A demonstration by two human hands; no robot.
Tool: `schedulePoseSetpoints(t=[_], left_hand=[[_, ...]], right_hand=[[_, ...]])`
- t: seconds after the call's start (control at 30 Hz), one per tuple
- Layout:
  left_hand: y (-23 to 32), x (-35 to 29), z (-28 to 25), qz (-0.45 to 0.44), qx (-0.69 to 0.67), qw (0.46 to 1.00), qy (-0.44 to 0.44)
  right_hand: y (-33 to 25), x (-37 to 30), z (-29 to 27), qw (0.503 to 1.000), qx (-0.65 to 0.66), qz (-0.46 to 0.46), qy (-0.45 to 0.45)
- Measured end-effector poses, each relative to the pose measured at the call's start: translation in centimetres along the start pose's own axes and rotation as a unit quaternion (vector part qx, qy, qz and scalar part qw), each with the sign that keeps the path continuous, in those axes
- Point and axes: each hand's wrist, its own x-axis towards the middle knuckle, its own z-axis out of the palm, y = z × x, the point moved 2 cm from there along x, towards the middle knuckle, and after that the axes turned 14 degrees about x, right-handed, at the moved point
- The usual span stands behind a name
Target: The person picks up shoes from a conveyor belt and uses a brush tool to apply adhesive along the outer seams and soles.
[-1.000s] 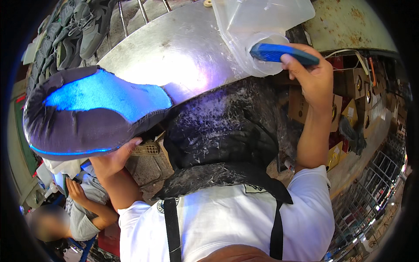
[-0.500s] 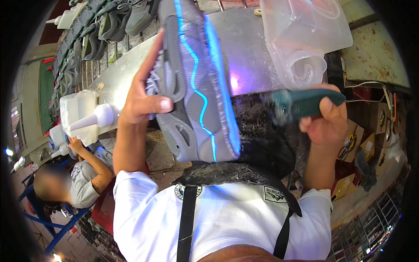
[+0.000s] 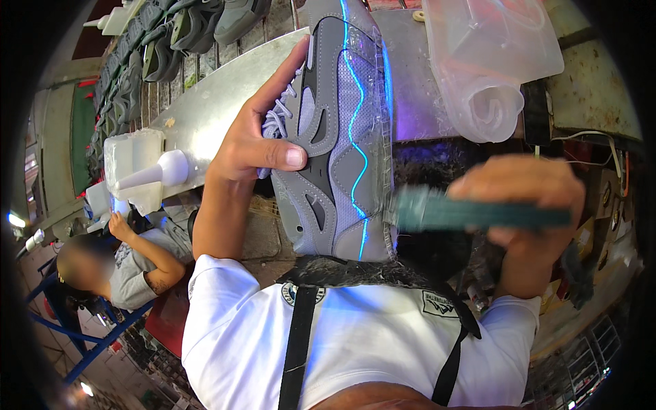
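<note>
My left hand (image 3: 258, 145) is wrapped around a grey lace-up shoe upper (image 3: 355, 137), thumb on its side and index finger stretched along the laces. The shoe is turned with its side facing up, and a wavy blue line of light runs along it. Rough stitching or clear film edges its lower margin. In my right hand (image 3: 533, 184) is a dark green-handled brush (image 3: 471, 213), held level and smeared by motion. The brush's pale bristle end is at the shoe's lower edge near the heel; whether it touches is hard to tell.
A metal tabletop (image 3: 219, 85) lies beyond the shoe. On it stand a translucent jug (image 3: 485, 61) at right and a white nozzle bottle (image 3: 154, 174) at left. Several grey shoes (image 3: 198, 27) line a rack at far left. Another person (image 3: 137, 266) works at left.
The brush has swung left and down from beside the jug to the shoe's lower edge. The shoe has shifted slightly right and stands more upright in the view.
</note>
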Motion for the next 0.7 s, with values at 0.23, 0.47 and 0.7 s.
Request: schedulePoseSetpoints(t=[0.23,0.47,0.7], left_hand=[[1.3,-0.2,0.4,0.011,0.029,0.999,-0.012],[1.9,-0.4,0.1,0.013,0.062,0.998,-0.01],[1.9,-0.2,0.3,-0.021,0.053,0.998,-0.005]], right_hand=[[-0.5,2.0,0.8,0.977,-0.192,-0.053,0.076],[-1.5,1.7,3.8,0.962,-0.261,-0.071,0.045],[-2.3,2.5,2.5,0.956,-0.29,-0.039,0.007]])
